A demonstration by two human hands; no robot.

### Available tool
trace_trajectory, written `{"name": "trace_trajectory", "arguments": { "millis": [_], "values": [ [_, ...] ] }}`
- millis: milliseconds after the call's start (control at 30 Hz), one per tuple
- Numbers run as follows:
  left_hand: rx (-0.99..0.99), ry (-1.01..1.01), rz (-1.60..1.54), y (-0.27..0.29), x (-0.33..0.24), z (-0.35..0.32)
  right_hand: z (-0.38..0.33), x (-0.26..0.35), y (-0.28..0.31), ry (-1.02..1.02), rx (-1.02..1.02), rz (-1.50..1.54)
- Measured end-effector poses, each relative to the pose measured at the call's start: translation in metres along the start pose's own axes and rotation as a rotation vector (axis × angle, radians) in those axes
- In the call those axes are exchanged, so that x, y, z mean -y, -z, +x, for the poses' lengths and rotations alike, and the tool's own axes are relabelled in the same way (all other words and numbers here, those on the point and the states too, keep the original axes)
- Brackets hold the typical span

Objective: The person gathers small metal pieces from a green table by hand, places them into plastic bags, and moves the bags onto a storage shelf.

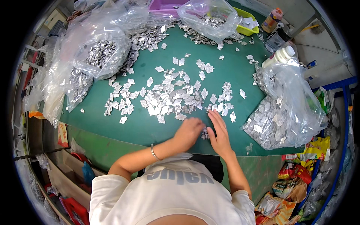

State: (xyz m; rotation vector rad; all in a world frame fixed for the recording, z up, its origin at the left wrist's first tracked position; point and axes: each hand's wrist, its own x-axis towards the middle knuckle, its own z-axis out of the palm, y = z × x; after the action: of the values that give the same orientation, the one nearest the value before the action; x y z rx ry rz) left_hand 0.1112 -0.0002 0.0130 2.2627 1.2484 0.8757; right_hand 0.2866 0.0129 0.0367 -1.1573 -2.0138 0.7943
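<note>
Near the front edge of the green table, my left hand [190,131] has its fingers curled in, slightly blurred; what they hold, if anything, is hidden. Beside it my right hand [220,135] lies with fingers stretched forward and thumb apart, its edge along the tabletop. Between the two hands sits a small cluster of grey metal pieces [204,135], partly covered by them. Just beyond my hands spreads a loose pile of flat, silvery, irregular metal pieces [165,100]. Smaller groups lie to its left [122,98] and right [225,96].
Clear plastic bags of metal pieces stand at the left [101,54], far side [213,20] and right [272,120]. A purple bin [165,6], a green-yellow basket [255,28] and several bottles [279,56] line the back. Colourful packets [296,183] fill a rack at right.
</note>
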Motion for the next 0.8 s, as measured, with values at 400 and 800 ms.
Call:
{"name": "trace_trajectory", "arguments": {
  "millis": [400, 800],
  "values": [
    [-0.222, 0.225, 0.161, 0.027, -0.005, 0.006, 0.065, -0.027, -0.019, 0.115, -0.003, -0.376],
    [-0.225, 0.237, 0.191, 0.03, 0.025, 0.011, 0.076, -0.022, -0.014, 0.066, -0.141, -0.463]
  ]
}}
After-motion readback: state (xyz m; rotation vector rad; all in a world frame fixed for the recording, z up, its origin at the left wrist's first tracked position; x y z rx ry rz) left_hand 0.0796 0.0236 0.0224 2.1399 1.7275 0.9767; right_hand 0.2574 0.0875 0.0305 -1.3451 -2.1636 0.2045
